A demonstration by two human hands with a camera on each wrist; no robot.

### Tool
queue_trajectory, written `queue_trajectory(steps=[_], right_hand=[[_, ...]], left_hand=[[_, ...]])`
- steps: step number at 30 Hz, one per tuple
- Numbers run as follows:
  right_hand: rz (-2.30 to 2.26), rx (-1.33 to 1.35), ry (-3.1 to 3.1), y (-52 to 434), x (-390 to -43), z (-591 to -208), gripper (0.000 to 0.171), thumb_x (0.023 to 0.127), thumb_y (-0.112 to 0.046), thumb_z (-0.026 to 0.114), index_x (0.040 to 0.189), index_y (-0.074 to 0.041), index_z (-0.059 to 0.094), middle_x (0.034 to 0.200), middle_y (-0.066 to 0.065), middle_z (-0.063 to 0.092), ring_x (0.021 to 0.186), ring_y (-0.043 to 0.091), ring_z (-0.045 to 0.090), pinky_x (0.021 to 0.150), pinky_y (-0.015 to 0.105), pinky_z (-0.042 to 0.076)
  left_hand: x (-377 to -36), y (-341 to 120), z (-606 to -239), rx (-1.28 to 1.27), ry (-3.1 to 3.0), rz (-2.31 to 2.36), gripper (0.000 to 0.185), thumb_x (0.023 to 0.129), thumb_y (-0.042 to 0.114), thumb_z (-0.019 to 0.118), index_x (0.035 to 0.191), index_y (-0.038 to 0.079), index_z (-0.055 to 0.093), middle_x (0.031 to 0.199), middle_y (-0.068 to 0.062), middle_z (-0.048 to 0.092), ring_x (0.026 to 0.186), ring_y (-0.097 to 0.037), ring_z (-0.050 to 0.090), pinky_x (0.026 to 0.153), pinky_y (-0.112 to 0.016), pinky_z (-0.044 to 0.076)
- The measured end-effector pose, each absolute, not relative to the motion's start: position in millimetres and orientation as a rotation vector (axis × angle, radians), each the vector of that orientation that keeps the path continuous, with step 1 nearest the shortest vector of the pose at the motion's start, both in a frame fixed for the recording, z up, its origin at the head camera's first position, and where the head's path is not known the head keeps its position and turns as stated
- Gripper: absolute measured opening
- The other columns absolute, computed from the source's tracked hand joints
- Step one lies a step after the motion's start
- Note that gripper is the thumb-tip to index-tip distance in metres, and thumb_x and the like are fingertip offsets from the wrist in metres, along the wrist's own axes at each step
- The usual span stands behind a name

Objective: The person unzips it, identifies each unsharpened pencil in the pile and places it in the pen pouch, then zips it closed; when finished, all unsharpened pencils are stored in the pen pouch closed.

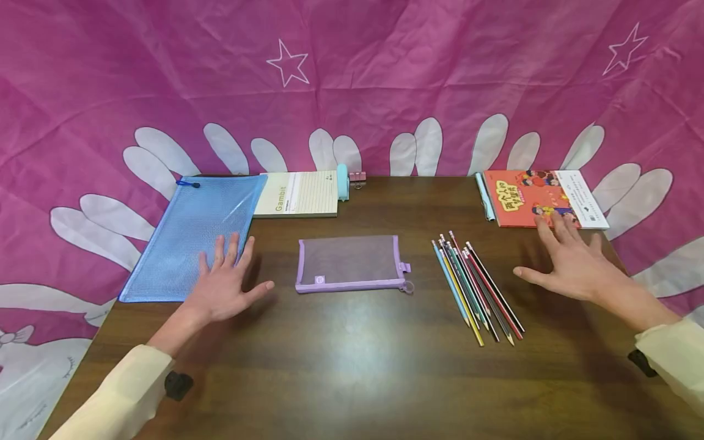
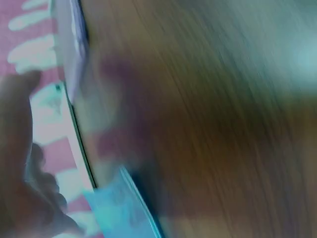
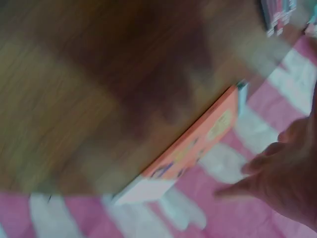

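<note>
Nothing has been picked up yet, as far as these views show: both hands hover flat and spread over the brown worktop (image 1: 352, 366) with fingers straight, holding nothing. The left hand (image 1: 227, 282) lies over the near right corner of the blue mesh zip folder (image 1: 189, 235) at the worktop's left edge; whether it touches the folder cannot be told. The right hand (image 1: 569, 260) sits toward the right edge, its fingertips reaching the near edge of the orange picture book (image 1: 541, 197) in the far right corner. Between the hands, the purple mesh pencil pouch (image 1: 349, 263) lies at mid-worktop, and it looks empty and zipped, its pull at the right end. The coloured pencils (image 1: 475, 287) lie loose in a fanned bundle just right of the pouch, apart from it, untouched. My judgement is that the work is at its very start, with everything left to do. Both wrist views are blurred and show little beyond worktop, cloth and book edges.
</note>
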State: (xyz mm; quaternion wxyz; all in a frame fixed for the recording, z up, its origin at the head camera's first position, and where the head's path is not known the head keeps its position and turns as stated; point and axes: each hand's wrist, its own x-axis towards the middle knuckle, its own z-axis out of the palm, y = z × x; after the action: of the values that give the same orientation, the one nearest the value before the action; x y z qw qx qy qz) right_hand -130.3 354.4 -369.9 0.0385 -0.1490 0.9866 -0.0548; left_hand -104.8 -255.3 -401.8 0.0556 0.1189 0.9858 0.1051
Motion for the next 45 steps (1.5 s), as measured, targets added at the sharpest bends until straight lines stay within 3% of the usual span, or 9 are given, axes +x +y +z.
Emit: queue_trajectory(steps=[3, 5, 8, 13, 18, 24, 31, 40, 45], right_hand=[[-0.266, -0.609, 3.086, 329.6, -129.6, -367.3, 0.081, 0.085, -0.032, 0.076, 0.143, 0.012, 0.040, 0.124, 0.037, 0.056, 0.104, 0.050, 0.061, 0.081, 0.066, 0.048], [-0.387, -0.703, 3.091, 307.5, -131.7, -366.4, 0.058, 0.086, -0.020, 0.076, 0.130, 0.011, 0.054, 0.102, 0.029, 0.068, 0.082, 0.040, 0.069, 0.068, 0.057, 0.054], [-0.606, -0.792, 3.028, 271.0, -139.1, -370.5, 0.036, 0.086, -0.011, 0.074, 0.116, 0.008, 0.064, 0.088, 0.015, 0.072, 0.074, 0.026, 0.069, 0.064, 0.047, 0.056], [-0.863, -0.754, 2.785, 217.3, -155.8, -387.5, 0.038, 0.089, -0.010, 0.071, 0.121, 0.008, 0.061, 0.098, 0.016, 0.070, 0.070, 0.020, 0.068, 0.061, 0.037, 0.056], [-1.037, -0.516, 2.523, 183.6, -166.4, -402.6, 0.050, 0.089, -0.007, 0.070, 0.132, 0.010, 0.052, 0.107, 0.024, 0.064, 0.062, 0.022, 0.067, 0.056, 0.034, 0.057], [-1.163, -0.362, 2.369, 157.5, -171.2, -406.1, 0.060, 0.085, -0.001, 0.072, 0.137, 0.012, 0.045, 0.109, 0.028, 0.059, 0.075, 0.028, 0.068, 0.059, 0.037, 0.059], [-1.262, -0.293, 2.315, 147.7, -176.4, -408.8, 0.069, 0.082, 0.004, 0.073, 0.140, 0.015, 0.037, 0.095, 0.021, 0.060, 0.070, 0.024, 0.065, 0.061, 0.036, 0.059], [-1.510, -0.160, 2.049, 154.3, -179.2, -413.2, 0.075, 0.087, 0.009, 0.065, 0.149, 0.012, 0.024, 0.095, 0.021, 0.057, 0.076, 0.022, 0.063, 0.071, 0.042, 0.059], [-1.618, -0.095, 1.934, 156.1, -179.2, -415.5, 0.074, 0.089, 0.011, 0.062, 0.150, 0.011, 0.022, 0.099, 0.022, 0.055, 0.078, 0.021, 0.064, 0.075, 0.043, 0.058]], left_hand=[[-104.4, -238.6, -399.3, 0.355, 3.044, 0.526, 0.088, 0.093, 0.042, 0.064, 0.154, -0.006, 0.025, 0.153, -0.031, 0.032, 0.139, -0.048, 0.031, 0.107, -0.066, 0.029], [-106.5, -224.9, -397.6, 0.354, 3.080, 0.682, 0.074, 0.092, 0.030, 0.068, 0.148, -0.009, 0.037, 0.136, -0.028, 0.055, 0.120, -0.043, 0.056, 0.095, -0.060, 0.045], [-112.2, -206.4, -397.3, 0.334, 3.075, 0.879, 0.054, 0.092, 0.019, 0.067, 0.134, -0.010, 0.051, 0.104, -0.020, 0.070, 0.089, -0.033, 0.070, 0.078, -0.053, 0.053], [-124.0, -185.1, -403.5, 0.218, 2.982, 0.921, 0.045, 0.089, 0.016, 0.067, 0.124, -0.010, 0.057, 0.095, -0.015, 0.068, 0.086, -0.029, 0.065, 0.078, -0.048, 0.051], [-130.1, -170.7, -411.5, 0.123, 2.832, 0.879, 0.056, 0.087, 0.023, 0.069, 0.128, -0.011, 0.051, 0.109, -0.021, 0.059, 0.099, -0.033, 0.056, 0.088, -0.048, 0.047], [-128.9, -161.5, -413.4, 0.075, 2.750, 0.867, 0.074, 0.089, 0.027, 0.069, 0.142, -0.014, 0.038, 0.123, -0.028, 0.051, 0.110, -0.036, 0.050, 0.098, -0.050, 0.043], [-128.5, -158.5, -411.7, 0.075, 2.755, 0.847, 0.074, 0.089, 0.024, 0.069, 0.144, -0.013, 0.037, 0.118, -0.026, 0.050, 0.104, -0.036, 0.052, 0.094, -0.050, 0.044], [-120.3, -156.2, -415.5, 0.068, 2.841, 0.908, 0.072, 0.089, 0.024, 0.070, 0.145, -0.010, 0.040, 0.121, -0.027, 0.050, 0.107, -0.038, 0.051, 0.094, -0.052, 0.045], [-93.0, -121.2, -416.6, 0.393, 3.181, 0.937, 0.061, 0.082, 0.023, 0.079, 0.130, -0.008, 0.057, 0.116, -0.025, 0.056, 0.106, -0.039, 0.053, 0.087, -0.052, 0.050]])
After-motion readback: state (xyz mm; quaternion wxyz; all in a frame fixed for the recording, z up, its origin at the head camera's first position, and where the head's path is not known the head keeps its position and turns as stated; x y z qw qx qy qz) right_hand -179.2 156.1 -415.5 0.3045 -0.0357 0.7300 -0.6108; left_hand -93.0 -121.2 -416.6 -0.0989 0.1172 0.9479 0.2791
